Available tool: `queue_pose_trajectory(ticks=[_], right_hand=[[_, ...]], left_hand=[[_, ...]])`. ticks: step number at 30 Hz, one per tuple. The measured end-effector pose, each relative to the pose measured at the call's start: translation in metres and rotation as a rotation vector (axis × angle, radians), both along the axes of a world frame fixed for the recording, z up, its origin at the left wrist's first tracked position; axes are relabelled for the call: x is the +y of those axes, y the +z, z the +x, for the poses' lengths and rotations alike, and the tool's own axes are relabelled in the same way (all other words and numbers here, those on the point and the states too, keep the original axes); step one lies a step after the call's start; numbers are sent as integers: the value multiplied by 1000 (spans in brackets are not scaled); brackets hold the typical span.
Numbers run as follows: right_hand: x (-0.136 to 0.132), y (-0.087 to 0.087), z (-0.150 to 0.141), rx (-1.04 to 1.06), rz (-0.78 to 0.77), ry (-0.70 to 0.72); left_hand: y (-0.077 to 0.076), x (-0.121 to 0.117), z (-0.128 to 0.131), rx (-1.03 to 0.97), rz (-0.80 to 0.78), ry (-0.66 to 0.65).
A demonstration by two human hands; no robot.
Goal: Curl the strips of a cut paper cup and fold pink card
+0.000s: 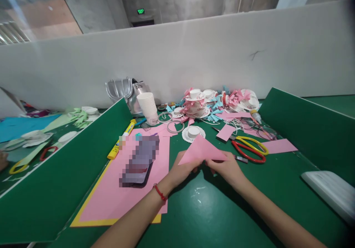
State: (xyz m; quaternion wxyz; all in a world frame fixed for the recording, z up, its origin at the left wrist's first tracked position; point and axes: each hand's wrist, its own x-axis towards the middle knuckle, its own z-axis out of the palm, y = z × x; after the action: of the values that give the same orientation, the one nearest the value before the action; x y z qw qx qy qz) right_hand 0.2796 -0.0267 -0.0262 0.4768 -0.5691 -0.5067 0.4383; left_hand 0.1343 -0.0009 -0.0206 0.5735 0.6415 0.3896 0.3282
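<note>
Between my two hands is a sheet of pink paper (202, 149), bent into a peaked, roughly triangular shape above the green table. My left hand (183, 166), with a red bracelet at the wrist, pinches its lower edge from the left. From the other side my right hand (222, 165) grips the same edge, thumbs close together at the middle. Parts of the fingers are hidden beneath the paper. Just beyond it lies a white lacy paper plate with a small cup base (193, 131). Scissors with red and yellow handles (249, 150) lie right of my right hand.
Left are pink sheets (102, 200) with a phone (141, 163) and a yellow glue stick (112, 153). Stacked paper cups (148, 107), a silver bag (120, 89) and finished paper pieces (196, 104) stand behind. Green dividers (313, 126) flank the table; a white object (330, 189) lies right.
</note>
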Motion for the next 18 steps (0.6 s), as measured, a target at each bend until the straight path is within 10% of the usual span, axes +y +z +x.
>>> queue_pose_trajectory(ticks=[18], right_hand=[[12,-11,27,126,47,-254]], left_hand=[[-8,3,-2,-66,-313,214]])
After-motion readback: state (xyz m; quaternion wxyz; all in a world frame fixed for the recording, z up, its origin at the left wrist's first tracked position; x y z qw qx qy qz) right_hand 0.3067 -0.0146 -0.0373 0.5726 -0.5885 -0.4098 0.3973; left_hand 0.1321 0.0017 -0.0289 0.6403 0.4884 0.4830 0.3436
